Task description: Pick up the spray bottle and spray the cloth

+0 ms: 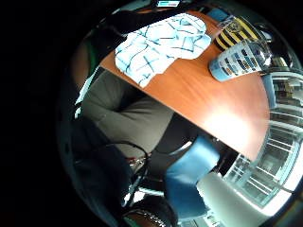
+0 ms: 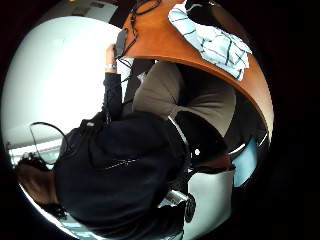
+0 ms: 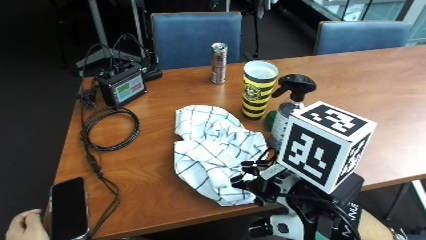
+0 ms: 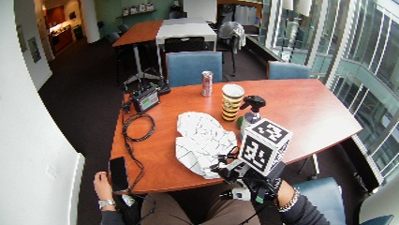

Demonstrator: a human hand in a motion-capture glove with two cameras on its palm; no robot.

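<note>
Your spray bottle (image 3: 291, 107) stands upright on the surface (image 3: 373, 95), its black trigger head showing above the cube, just beside the yellow-and-black striped cup (image 3: 258, 90) and close to the far edge of the checked cloth (image 3: 216, 150). The cloth lies crumpled between the bottle and the near edge of the surface. Your gloved right hand (image 3: 279, 192) hangs at that near edge, short of the bottle and holding nothing; the cube and rig cover the fingers, so I cannot tell how wide they are.

The step in hand looks like the reach. Go in over the cloth's corner and come at the bottle from the side away from the cup, so you do not knock the cup over. Wrap the body below the head, leaving a finger free for the trigger, and lift straight up before turning the nozzle toward the cloth.

A slim can (image 3: 218, 62) stands well behind the cup.
</note>
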